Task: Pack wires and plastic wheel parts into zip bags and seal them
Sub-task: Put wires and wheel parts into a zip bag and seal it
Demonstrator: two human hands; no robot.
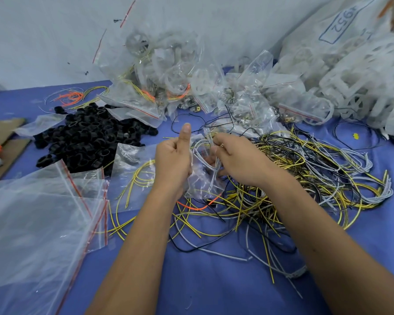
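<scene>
Feeding looped wires (206, 153) into the bag (203, 178) goes best with its mouth spread: left hand (172, 160) grips the bag above the table (214, 280), right hand (234, 160) pinches the wires.

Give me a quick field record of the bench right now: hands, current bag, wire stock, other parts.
left hand: holds the small zip bag open, thumb raised
right hand: pinches a looped bundle of white wires at the bag mouth
bag state: unsealed, wires partly in
loose wires: yellow, black and white tangle on the blue table, right of the hands
empty zip bags: stacked front left
black rings: heap at left
filled bags: piled at the back
</scene>
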